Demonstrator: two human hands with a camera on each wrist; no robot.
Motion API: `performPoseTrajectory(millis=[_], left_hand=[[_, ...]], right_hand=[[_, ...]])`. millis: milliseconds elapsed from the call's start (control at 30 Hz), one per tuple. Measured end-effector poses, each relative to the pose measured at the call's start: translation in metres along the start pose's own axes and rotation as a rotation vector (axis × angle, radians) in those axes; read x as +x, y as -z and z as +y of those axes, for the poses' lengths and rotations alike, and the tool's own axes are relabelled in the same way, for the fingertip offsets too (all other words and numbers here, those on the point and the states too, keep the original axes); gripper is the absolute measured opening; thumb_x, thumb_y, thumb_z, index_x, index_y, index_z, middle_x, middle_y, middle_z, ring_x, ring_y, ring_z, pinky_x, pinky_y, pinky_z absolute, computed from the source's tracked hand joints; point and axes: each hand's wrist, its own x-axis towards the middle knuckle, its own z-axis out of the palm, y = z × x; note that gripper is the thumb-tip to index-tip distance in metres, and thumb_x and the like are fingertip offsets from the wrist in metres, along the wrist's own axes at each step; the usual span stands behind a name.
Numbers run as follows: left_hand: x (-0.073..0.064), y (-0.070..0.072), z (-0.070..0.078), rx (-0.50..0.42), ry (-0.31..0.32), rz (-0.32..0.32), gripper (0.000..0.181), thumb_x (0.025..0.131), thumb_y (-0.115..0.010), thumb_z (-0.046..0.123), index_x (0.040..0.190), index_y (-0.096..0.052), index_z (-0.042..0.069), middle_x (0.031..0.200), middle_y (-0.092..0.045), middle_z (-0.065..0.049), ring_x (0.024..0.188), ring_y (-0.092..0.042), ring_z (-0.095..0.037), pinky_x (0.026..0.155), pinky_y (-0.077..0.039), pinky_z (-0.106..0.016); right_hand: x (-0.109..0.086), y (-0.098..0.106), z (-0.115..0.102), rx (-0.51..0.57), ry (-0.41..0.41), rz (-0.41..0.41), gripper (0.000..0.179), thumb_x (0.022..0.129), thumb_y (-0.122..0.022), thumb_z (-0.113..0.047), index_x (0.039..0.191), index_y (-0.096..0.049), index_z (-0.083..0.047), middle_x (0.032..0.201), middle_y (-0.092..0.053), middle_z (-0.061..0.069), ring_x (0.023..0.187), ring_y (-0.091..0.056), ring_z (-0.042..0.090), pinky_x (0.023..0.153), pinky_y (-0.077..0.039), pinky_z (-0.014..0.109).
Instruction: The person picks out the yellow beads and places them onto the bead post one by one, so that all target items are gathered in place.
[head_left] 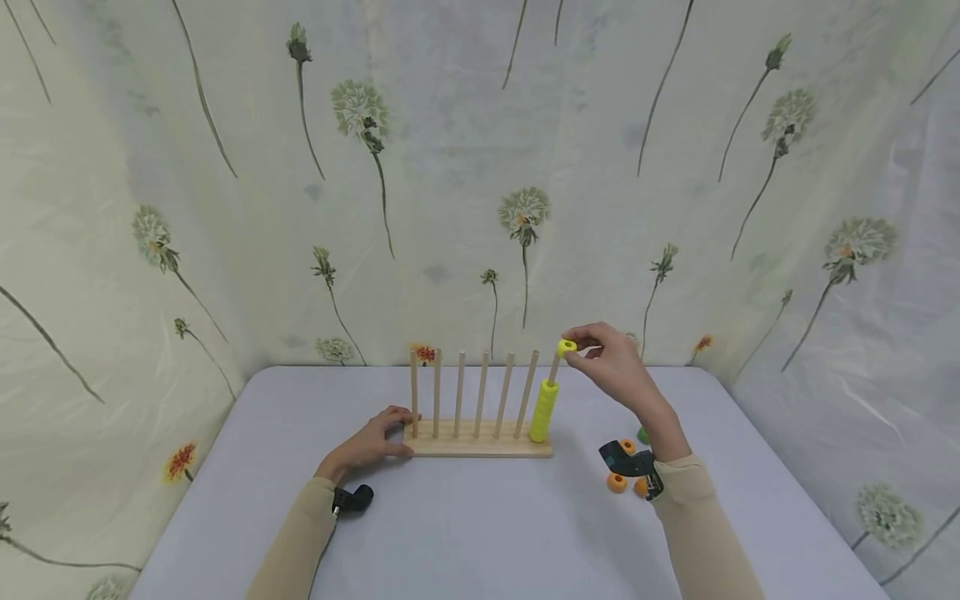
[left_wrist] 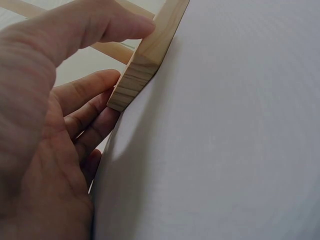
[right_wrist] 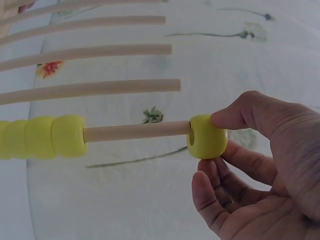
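Observation:
A wooden peg rack (head_left: 480, 450) stands on the table with several upright pegs in a row. The left hand (head_left: 369, 442) holds the rack's left end, thumb at the front edge and fingers at the far side; the left wrist view shows the base's end grain (left_wrist: 134, 82) between them. At the rightmost peg (right_wrist: 137, 131), the right hand (head_left: 618, 371) pinches a yellow bead (right_wrist: 207, 137) between thumb and fingers, right at the peg's tip. Lower on that same peg sits a stack of yellow beads (head_left: 543, 412). The other pegs carry no beads.
Orange beads (head_left: 617, 482) lie on the table (head_left: 480, 533) by the right forearm, which partly hides them. A green bead (head_left: 642, 435) shows behind that wrist. A flower-printed curtain (head_left: 450, 167) surrounds the table at the back and sides.

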Motion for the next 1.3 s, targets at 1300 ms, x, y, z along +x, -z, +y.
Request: performPoseTrajectory(millis=[1300], left_hand=[[0.002,-0.001,-0.002,-0.003,0.029,-0.002,0.065,0.077,-0.078,0.028,0.137,-0.054,0.015,0.144,-0.041,-0.011,0.138,-0.032,-0.036,0.110,-0.024,-0.062]], right_hand=[[0.001,-0.014,0.003,0.016,0.018,-0.021,0.030,0.088,-0.068,-0.015,0.117,-0.063,-0.006,0.112,-0.062,0.010,0.102,-0.059,0.024,0.085,-0.052,0.038]])
